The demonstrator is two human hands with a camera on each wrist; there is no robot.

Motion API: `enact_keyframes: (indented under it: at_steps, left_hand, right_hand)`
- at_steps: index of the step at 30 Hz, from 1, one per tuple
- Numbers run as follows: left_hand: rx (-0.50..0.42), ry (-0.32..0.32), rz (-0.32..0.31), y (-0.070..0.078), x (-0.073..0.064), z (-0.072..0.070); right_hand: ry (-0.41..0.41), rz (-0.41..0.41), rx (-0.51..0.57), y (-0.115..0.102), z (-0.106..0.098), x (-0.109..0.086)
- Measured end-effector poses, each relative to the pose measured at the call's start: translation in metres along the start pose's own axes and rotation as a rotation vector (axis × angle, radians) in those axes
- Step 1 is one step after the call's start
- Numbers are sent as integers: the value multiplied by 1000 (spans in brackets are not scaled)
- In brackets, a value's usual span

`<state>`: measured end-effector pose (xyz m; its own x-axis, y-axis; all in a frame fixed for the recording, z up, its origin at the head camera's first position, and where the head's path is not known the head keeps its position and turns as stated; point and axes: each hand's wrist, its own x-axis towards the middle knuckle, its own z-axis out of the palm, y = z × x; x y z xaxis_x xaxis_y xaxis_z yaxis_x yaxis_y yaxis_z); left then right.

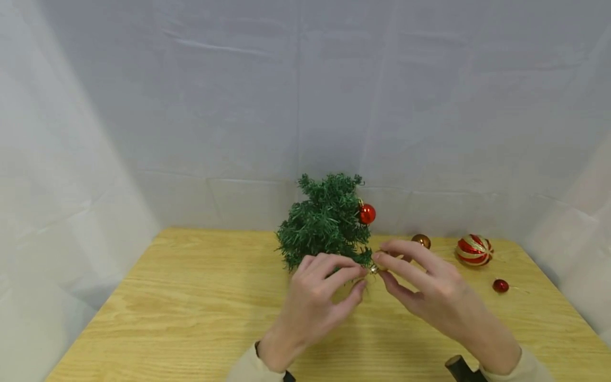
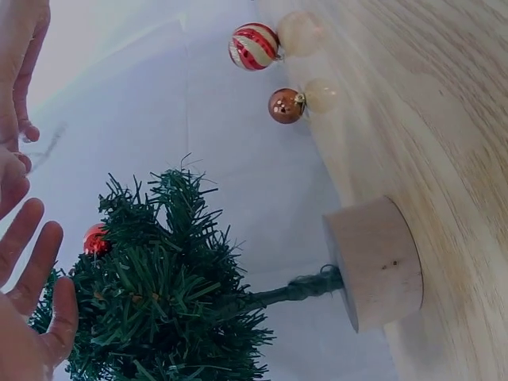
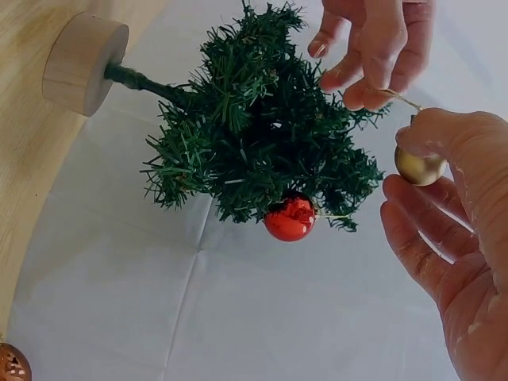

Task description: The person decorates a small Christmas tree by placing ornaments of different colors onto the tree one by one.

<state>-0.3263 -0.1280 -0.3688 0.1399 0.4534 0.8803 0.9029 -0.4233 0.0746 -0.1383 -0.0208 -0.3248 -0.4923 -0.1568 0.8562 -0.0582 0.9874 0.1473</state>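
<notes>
A small green tree (image 1: 324, 223) on a round wooden base (image 3: 83, 63) stands at the middle of the wooden table (image 1: 191, 307). One red ball (image 1: 367, 214) hangs from its right side. In front of the tree's lower right branches, my right hand (image 1: 380, 266) pinches a small gold ball (image 3: 419, 167) between thumb and fingers. My left hand (image 1: 363, 278) pinches the ball's thin gold string (image 3: 397, 97) just beside the branch tips. In the left wrist view only some straight fingers (image 2: 36, 294) show beside the tree (image 2: 159, 294).
On the table to the right of the tree lie a bronze ball (image 1: 421, 241), a larger red-and-gold striped ornament (image 1: 474, 249) and a small red ball (image 1: 500, 286). White cloth walls close in the back and both sides.
</notes>
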Motion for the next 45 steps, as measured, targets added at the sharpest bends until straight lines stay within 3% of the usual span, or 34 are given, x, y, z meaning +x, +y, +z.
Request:
enact_keyframes:
  at_steps: [9, 16, 20, 27, 37, 45]
  left_hand:
    - [64, 75, 26, -5, -3, -2]
    - [268, 166, 179, -11, -4, -4]
    - [312, 198, 235, -12, -5, -4]
    - [314, 232, 275, -12, -3, -5]
    - [286, 216, 229, -11, -6, -5]
    - [255, 209, 178, -12, -6, -7]
  right_hand:
    - [-32, 40, -3, 0, -1, -5]
    - [-147, 95, 27, 0, -2, -13]
    - [-173, 60, 18, 1, 2, -13]
    - [-164, -25, -101, -1, 9, -14]
    - [-178, -33, -131, -3, 15, -19]
    - [-100, -20, -81, -7, 20, -14]
